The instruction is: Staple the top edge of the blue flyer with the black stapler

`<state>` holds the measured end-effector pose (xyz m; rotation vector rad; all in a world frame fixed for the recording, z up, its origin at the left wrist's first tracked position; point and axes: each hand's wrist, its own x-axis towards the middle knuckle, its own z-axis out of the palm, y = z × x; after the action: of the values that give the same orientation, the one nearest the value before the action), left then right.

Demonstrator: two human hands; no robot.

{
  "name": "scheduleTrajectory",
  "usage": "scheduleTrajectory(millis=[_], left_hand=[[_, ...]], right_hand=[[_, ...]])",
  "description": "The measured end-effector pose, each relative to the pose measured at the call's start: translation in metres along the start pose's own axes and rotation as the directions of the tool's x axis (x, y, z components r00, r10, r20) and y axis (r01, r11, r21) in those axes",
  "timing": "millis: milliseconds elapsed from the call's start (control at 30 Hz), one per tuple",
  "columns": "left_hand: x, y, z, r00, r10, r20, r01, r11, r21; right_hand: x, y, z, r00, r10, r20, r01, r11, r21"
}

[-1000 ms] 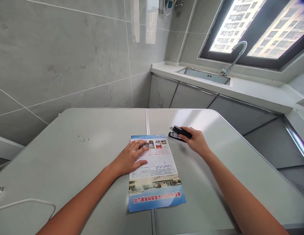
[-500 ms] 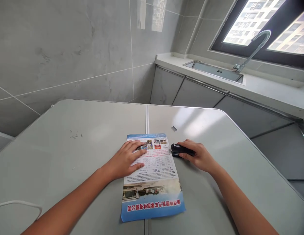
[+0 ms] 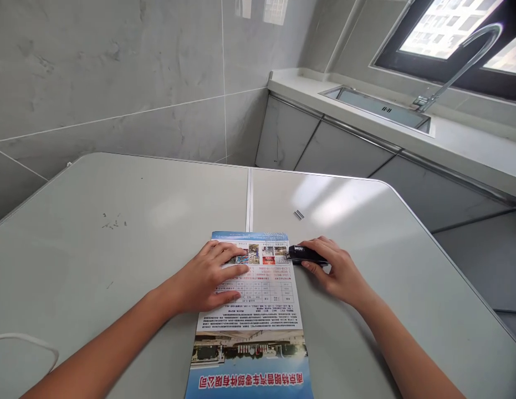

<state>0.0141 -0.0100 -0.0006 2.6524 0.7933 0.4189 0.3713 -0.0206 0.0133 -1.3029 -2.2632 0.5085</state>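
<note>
A printed flyer (image 3: pixel 258 318) with blue ends, small photos and red lettering lies on the table, its print upside down to me. My left hand (image 3: pixel 211 274) rests flat across the flyer's left side, fingers spread. A black stapler (image 3: pixel 310 255) is gripped in my right hand (image 3: pixel 336 271), thumb on the near side and fingers over the top. The stapler's jaw end overlaps the flyer's right edge, near the small photos. How much paper is between its jaws is hidden.
Two short strips of staples (image 3: pixel 299 215) lie on the table (image 3: pixel 174 205) beyond the stapler. Dark scraps or marks (image 3: pixel 112 221) show at the left. A white cable (image 3: pixel 29 336) lies at the near left. A counter (image 3: pixel 299 88) with a sink (image 3: pixel 378 108) stands behind.
The stapler's top has come down closer to its base at the flyer's right edge, slightly farther up the page. The view has tilted down a little. My left hand stays on the flyer.
</note>
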Motion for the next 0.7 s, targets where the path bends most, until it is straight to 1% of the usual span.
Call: scheduleTrajectory(millis=[67,167,200,267,333,400,500,567,600,633,700], left_hand=[[0.000,0.000,0.000,1.000,0.000,-0.002,0.000,1.000,-0.004],[-0.001,0.000,0.001,1.000,0.010,0.003,-0.010,1.000,-0.009],[-0.001,0.000,0.001,1.000,0.014,0.011,-0.014,1.000,-0.008],[-0.001,0.001,0.001,0.999,0.015,0.029,-0.015,1.000,-0.003],[-0.001,0.002,0.000,0.999,0.020,0.039,-0.019,1.000,-0.008],[-0.001,0.002,-0.001,0.998,0.033,0.044,-0.031,0.999,-0.028],[-0.001,0.003,-0.003,0.997,0.050,0.063,-0.047,0.998,-0.051],[-0.001,0.004,-0.002,0.996,0.059,0.073,-0.055,0.997,-0.056],[-0.001,0.004,-0.002,0.995,0.064,0.073,-0.060,0.997,-0.058],[-0.001,0.003,-0.001,0.995,0.069,0.071,-0.065,0.996,-0.058],[-0.001,0.003,-0.001,0.995,0.071,0.068,-0.068,0.996,-0.054]], right_hand=[[-0.001,-0.002,-0.003,0.999,-0.007,0.047,0.005,0.999,0.051],[-0.002,-0.005,-0.010,0.984,-0.042,0.175,0.020,0.992,0.127],[-0.002,-0.006,-0.012,0.976,-0.047,0.214,0.019,0.991,0.132],[-0.002,-0.008,-0.014,0.966,-0.033,0.255,0.005,0.994,0.108],[-0.002,-0.011,-0.012,0.969,-0.016,0.247,-0.001,0.998,0.068],[-0.001,-0.013,-0.006,0.979,-0.024,0.202,0.018,0.999,0.032],[0.000,-0.014,0.006,0.996,-0.063,0.067,0.065,0.998,-0.020],[0.000,-0.014,0.011,0.997,-0.076,-0.024,0.075,0.996,-0.056],[0.000,-0.014,0.012,0.996,-0.077,-0.038,0.075,0.995,-0.064],[0.000,-0.015,0.012,0.997,-0.076,-0.027,0.074,0.995,-0.064],[-0.001,-0.017,0.010,0.997,-0.074,0.030,0.076,0.996,-0.055]])
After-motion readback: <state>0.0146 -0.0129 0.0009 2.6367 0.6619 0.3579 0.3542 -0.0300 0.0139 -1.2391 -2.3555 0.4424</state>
